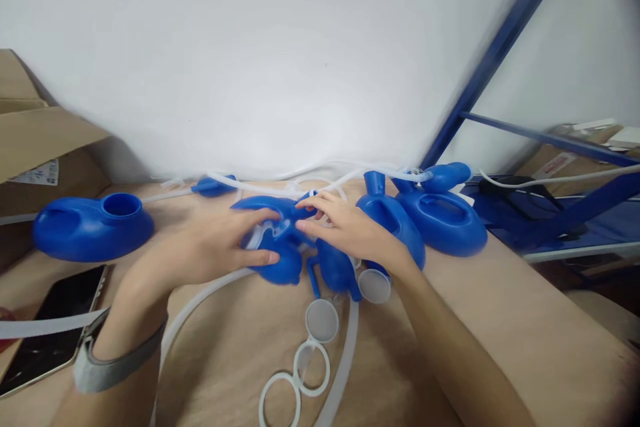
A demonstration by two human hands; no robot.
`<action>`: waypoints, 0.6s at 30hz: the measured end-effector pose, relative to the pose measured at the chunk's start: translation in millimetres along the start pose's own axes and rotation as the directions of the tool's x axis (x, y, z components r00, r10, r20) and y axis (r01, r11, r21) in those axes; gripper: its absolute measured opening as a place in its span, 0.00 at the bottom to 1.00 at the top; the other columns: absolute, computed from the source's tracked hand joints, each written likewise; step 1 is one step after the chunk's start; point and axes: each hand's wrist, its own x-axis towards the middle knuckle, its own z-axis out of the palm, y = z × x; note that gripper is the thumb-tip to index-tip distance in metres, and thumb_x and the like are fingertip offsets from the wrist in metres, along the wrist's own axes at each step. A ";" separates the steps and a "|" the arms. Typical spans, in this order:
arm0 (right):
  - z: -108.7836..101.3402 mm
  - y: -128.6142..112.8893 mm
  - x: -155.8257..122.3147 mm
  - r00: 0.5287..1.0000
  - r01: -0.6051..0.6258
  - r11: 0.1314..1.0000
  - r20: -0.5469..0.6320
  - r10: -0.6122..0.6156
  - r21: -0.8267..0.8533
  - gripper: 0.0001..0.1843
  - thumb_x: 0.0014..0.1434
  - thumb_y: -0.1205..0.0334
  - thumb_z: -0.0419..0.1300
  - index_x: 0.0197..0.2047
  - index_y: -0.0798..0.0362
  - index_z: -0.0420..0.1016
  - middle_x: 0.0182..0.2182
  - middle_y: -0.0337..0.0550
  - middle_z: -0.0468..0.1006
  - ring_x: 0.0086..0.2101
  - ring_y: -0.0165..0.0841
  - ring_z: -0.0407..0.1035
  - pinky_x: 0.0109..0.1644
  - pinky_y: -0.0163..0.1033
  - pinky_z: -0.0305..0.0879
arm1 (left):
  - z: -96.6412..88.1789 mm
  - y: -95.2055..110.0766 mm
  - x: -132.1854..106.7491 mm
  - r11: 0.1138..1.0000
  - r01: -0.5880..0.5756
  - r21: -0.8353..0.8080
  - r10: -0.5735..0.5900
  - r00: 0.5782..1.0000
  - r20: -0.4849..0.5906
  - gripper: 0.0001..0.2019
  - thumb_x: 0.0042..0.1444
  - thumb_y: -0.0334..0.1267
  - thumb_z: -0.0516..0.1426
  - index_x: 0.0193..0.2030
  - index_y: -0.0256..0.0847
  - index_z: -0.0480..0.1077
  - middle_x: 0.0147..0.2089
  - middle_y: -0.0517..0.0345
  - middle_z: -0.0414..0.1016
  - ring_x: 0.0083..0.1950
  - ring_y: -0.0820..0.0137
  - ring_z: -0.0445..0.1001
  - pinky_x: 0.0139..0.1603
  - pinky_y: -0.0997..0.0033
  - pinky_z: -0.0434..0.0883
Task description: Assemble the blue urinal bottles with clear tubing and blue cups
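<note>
Several blue plastic bottles with side handles and white tubes lie on the brown tabletop. My left hand point(210, 247) is at a rounded blue plastic piece point(280, 263), its thumb on top and its fingers over the far side. From the right, my right hand point(345, 223) reaches over the same cluster, fingers spread and half bent beside a blue neck. A blue bottle point(255, 202) lies behind the left fingers, partly covered. Under my right palm sits another small blue piece point(336, 267) with a thin blue strap.
Two blue handled bottles point(450, 223) stand at the right, near a blue metal frame point(500, 47). Leftward are a blue bottle point(90, 230), a phone point(55, 320) and a cardboard box point(50, 140). White ring caps point(323, 320) and a white tube point(345, 360) lie in front.
</note>
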 end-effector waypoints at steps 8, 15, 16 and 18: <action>1.3 39.0 5.2 0.941 -0.130 0.909 0.238 0.239 -0.396 0.22 0.69 0.49 0.56 0.61 0.48 0.75 0.58 0.49 0.79 0.56 0.48 0.73 0.55 0.47 0.69 | -0.3 2.5 16.4 0.965 0.225 0.134 -0.260 0.872 0.415 0.24 0.52 0.61 0.58 0.47 0.45 0.75 0.43 0.54 0.78 0.44 0.58 0.76 0.43 0.64 0.71; 11.7 58.6 8.2 0.877 -0.225 0.889 0.315 0.363 -0.399 0.32 0.69 0.40 0.53 0.71 0.43 0.67 0.65 0.53 0.73 0.62 0.54 0.69 0.63 0.55 0.65 | 27.7 -6.1 38.7 0.913 0.396 -0.093 -0.293 0.799 0.525 0.25 0.54 0.58 0.57 0.52 0.44 0.71 0.46 0.51 0.77 0.37 0.62 0.78 0.30 0.69 0.75; 13.4 60.8 9.3 0.876 -0.227 0.898 0.324 0.358 -0.377 0.32 0.69 0.40 0.54 0.70 0.45 0.68 0.65 0.54 0.73 0.62 0.54 0.69 0.64 0.55 0.64 | 31.1 -6.8 40.1 0.920 0.384 -0.081 -0.287 0.800 0.527 0.24 0.55 0.58 0.56 0.51 0.44 0.71 0.47 0.50 0.78 0.37 0.61 0.78 0.30 0.69 0.75; 16.7 65.3 12.0 0.878 -0.216 0.916 0.344 0.334 -0.338 0.32 0.68 0.41 0.55 0.68 0.50 0.71 0.63 0.56 0.75 0.61 0.53 0.70 0.64 0.53 0.65 | 36.5 -5.2 42.4 0.953 0.304 -0.001 -0.261 0.822 0.506 0.22 0.59 0.56 0.53 0.51 0.43 0.73 0.47 0.49 0.79 0.40 0.60 0.79 0.34 0.68 0.75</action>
